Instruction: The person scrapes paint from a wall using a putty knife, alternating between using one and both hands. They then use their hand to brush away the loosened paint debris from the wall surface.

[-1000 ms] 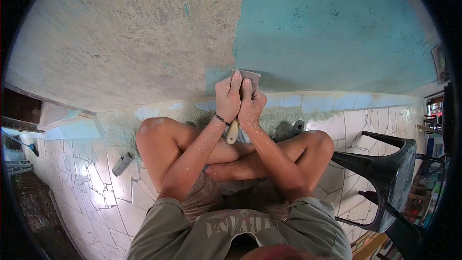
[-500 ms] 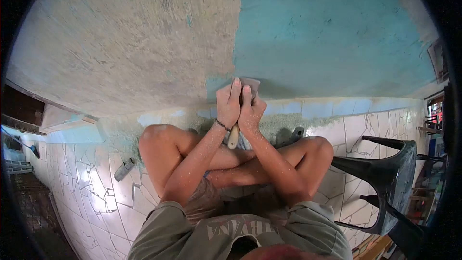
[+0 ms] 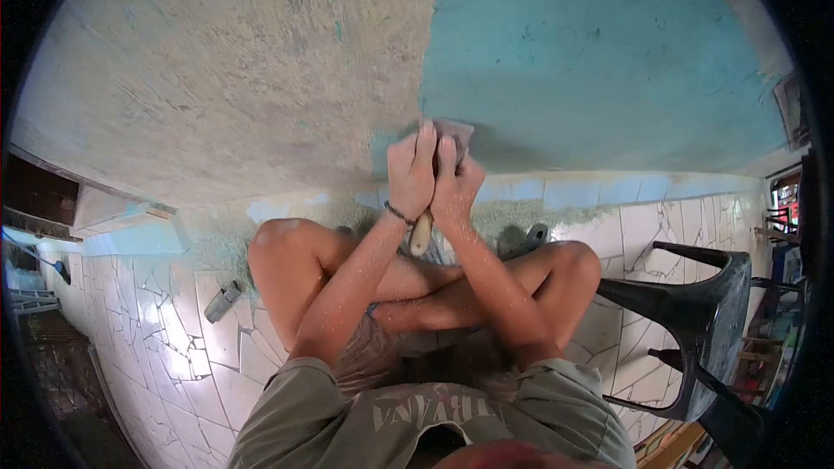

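Both hands are wrapped around one scraper with a pale handle (image 3: 421, 235) and a broad flat blade (image 3: 457, 133). My left hand (image 3: 412, 172) grips it from the left, thumb pointing up along the blade. My right hand (image 3: 453, 184) closes on it from the right, its thumb also on the blade. The blade's edge is against the wall at the border between the blue-green paint (image 3: 599, 52) and the bare greyish plaster (image 3: 226, 61). Pale dust covers both hands and forearms. The fingers hide the scraper's middle.
A black stool (image 3: 708, 321) lies on its side at the right. A small grey block-like object (image 3: 224, 301) is on the cracked-tile floor (image 3: 156, 339) at left. Paint debris (image 3: 217, 247) lies along the wall's base. My crossed legs are below my hands.
Both hands have moved slightly up the wall with the scraper, its blade now a little higher on the blue-green paint. The stool and floor objects stay put.
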### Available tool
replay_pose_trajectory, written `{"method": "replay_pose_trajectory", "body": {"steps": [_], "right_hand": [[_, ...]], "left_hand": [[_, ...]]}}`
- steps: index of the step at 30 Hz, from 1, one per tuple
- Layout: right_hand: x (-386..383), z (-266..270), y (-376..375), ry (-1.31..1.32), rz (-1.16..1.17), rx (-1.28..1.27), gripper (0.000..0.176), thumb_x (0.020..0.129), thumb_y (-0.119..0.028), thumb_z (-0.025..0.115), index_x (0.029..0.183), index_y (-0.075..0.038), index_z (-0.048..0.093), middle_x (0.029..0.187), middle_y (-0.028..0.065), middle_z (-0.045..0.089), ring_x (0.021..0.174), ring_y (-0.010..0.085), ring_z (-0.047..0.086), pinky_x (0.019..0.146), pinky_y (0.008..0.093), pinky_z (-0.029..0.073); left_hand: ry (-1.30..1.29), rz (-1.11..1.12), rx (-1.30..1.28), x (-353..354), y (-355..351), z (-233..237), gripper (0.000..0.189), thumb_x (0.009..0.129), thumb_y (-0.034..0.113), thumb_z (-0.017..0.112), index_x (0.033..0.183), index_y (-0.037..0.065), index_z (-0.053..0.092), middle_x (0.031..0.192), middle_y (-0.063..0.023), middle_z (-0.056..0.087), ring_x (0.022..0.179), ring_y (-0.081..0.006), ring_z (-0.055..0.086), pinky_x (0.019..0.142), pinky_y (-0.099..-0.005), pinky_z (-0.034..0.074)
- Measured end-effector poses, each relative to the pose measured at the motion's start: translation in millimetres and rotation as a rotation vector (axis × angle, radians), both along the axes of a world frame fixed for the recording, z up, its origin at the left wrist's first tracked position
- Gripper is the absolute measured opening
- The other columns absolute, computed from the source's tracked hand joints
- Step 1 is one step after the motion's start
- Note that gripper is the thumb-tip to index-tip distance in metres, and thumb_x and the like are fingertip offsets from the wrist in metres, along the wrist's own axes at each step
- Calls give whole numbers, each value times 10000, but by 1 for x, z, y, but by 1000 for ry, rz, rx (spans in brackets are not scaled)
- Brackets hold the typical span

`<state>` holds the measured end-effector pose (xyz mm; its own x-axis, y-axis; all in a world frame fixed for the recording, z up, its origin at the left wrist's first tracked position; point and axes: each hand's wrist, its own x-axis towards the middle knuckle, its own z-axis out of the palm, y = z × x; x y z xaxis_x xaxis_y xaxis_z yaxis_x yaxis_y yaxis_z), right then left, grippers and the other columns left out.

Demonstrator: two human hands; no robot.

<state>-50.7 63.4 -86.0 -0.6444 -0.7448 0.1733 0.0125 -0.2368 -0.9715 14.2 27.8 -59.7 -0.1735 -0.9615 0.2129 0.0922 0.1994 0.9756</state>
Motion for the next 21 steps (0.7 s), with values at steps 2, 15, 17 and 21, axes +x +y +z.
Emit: {"method": "replay_pose_trajectory", "body": {"steps": [2,15,17,21], "right_hand": [[-5,5,-2,29,8,5,432,1053,-323,622,854,60,635,737,-7,610,751,73,487,636,311,447],[4,-9,-2,18,-29,10,393,1042,-291,632,889,71,631,777,74,657,749,101,529,654,337,464],[0,-10,-9,9,-13,-25,391,1043,-284,630,876,70,625,766,67,650,740,97,519,646,339,460],[-2,0,0,34,34,62,399,1044,-276,631,841,67,624,711,47,633,717,88,505,650,341,461]], "left_hand": [[1,-4,-9,-2,-2,9,526,1098,372,496,810,-61,578,651,-34,499,678,-100,418,573,-328,407],[-19,44,-32,-3,-1,-16,523,1103,356,484,810,-65,584,628,-35,513,657,-96,422,556,-332,405],[-31,52,-71,-5,-7,-14,528,1102,358,477,819,-75,585,615,-58,524,644,-103,423,551,-344,408],[-117,61,-70,3,-1,0,529,1103,361,472,834,-78,595,620,-70,535,643,-111,431,557,-354,414]]}}
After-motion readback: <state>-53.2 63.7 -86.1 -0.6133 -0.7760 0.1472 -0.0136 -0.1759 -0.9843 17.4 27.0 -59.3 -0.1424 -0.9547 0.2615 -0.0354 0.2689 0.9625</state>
